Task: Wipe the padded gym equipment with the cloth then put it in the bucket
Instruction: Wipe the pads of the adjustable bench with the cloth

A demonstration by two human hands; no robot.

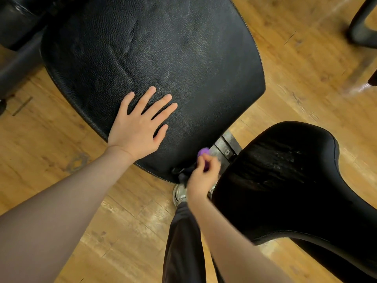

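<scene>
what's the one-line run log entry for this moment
left hand flat on large black pad | right hand grips purple cloth at pad's near edge | bucket not in view

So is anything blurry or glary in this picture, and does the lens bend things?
Head view: the right hand and purple cloth are motion-blurred; the left hand on the large black pad is sharp; soft sheen on that pad; floor planks curve, wide-angle distortion.
</scene>
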